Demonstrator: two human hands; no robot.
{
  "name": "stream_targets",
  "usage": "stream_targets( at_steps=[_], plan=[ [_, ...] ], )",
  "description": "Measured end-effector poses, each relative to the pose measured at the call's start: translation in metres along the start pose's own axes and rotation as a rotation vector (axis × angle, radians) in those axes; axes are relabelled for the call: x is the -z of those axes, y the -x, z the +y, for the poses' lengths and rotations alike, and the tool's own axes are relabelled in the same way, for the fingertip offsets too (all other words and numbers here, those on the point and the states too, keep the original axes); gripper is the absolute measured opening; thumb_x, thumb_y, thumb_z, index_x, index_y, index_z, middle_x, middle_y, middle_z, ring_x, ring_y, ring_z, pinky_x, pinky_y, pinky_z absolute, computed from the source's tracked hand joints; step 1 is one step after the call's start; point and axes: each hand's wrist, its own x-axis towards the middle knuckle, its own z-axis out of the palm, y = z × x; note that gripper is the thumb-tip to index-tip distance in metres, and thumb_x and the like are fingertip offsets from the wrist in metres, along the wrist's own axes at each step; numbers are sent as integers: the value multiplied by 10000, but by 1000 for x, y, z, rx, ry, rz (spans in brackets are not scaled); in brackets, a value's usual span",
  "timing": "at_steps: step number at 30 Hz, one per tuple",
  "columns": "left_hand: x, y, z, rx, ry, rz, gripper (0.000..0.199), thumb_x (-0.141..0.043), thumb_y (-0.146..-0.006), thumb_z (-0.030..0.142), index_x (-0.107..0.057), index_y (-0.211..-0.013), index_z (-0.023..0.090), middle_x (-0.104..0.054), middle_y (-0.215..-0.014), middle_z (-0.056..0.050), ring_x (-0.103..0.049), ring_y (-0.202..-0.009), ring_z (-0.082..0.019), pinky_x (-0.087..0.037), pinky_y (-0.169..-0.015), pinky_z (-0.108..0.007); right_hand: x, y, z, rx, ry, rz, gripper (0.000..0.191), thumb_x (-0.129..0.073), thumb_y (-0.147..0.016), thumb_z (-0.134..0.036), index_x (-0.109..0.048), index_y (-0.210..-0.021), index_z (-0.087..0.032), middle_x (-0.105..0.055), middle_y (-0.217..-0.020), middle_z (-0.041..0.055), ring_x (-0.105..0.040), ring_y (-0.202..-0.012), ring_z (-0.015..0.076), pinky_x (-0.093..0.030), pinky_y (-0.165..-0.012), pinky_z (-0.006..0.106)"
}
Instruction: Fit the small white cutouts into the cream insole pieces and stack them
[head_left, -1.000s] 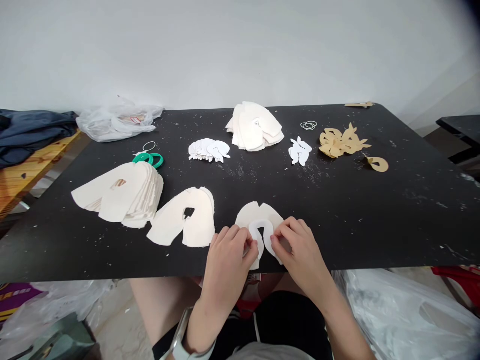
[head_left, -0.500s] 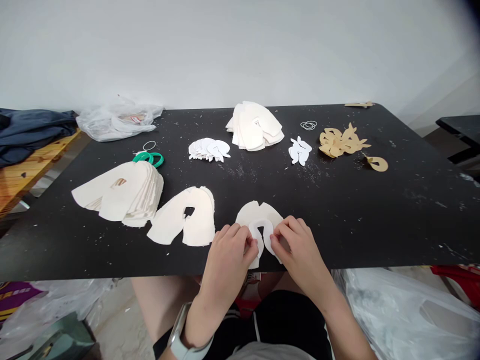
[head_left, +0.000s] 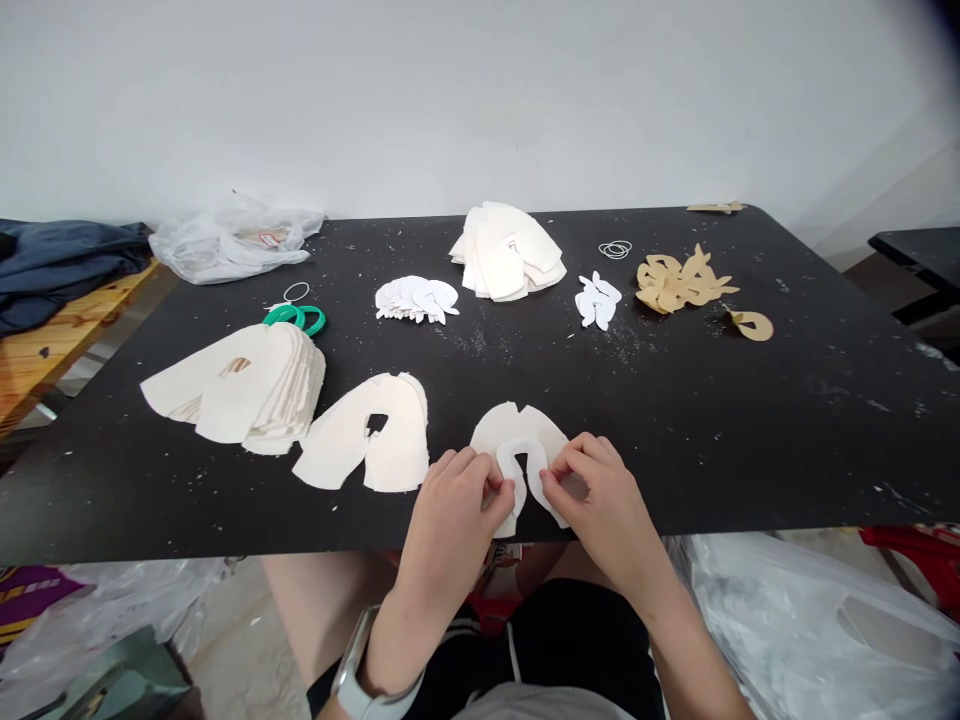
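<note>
We pinch a white U-shaped cutout [head_left: 521, 447] from both sides, the fingertips of our left hand [head_left: 454, 530] on one limb and those of our right hand [head_left: 600, 500] on the other. It lies on a cream notched cutout [head_left: 499, 428] at the lower centre of the frame, by the near edge of a speckled black tabletop [head_left: 757, 440]. Just left sits a second cream notched cutout [head_left: 360, 440], then, further left, a thick stack of cream cutouts [head_left: 255, 385] touching green rings [head_left: 295, 319].

Mount: camera riding on the person's head.
Facing: looking forward and down across the black surface [head_left: 675, 450] toward a white wall [head_left: 480, 100].
Nearness: hanging close above the left hand [head_left: 454, 535] and right hand [head_left: 604, 500].
</note>
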Motion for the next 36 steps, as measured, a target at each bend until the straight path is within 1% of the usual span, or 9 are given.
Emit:
stream_targets(
  at_steps=[9, 14, 20, 29, 36],
  plan=[
    [1, 1, 1, 5, -8, 17, 259, -541, -930, 220, -436, -694, 208, -514, -707, 21, -465, -719, -180, -374, -698, -334, 3, -1, -2, -31, -13, -11, 255, -579, -915, -229, -501, -673, -219, -567, -813, 6, -516, -820, 196, -445, -781, 364],
    [0, 1, 2, 19, -23, 28, 267, -553, -921, 232, -431, -684, 208, -521, -705, 22, -472, -716, -178, -374, -694, -333, 3, -1, -2, -33, -9, -3, 254, -588, -911, -232, -510, -670, -218, -570, -813, 4, -522, -825, 194, -446, -776, 357],
    [0, 0, 4, 29, -50, 18, 275, -556, -917, 247, -430, -675, 207, -526, -698, 23, -479, -715, -177, -372, -680, -326, 3, -2, -3, -24, 12, -23, 247, -597, -904, -217, -521, -669, -215, -574, -814, 5, -526, -823, 193, -445, -774, 355],
    [3, 0, 10, 86, -137, 4, 276, -555, -910, 264, -419, -675, 212, -546, -713, 21, -506, -704, -175, -336, -595, -299, 4, -2, -9, -33, 29, -10, 272, -591, -904, -193, -504, -647, -215, -557, -783, 10, -519, -797, 187, -443, -702, 336],
    [3, 1, 9, 76, -139, 11, 246, -559, -915, 277, -444, -707, 213, -560, -736, 27, -517, -717, -170, -340, -595, -294, 3, -1, -8, -33, 28, -1, 246, -575, -910, -199, -514, -672, -220, -559, -797, 15, -520, -809, 192, -450, -698, 337]
  ],
)
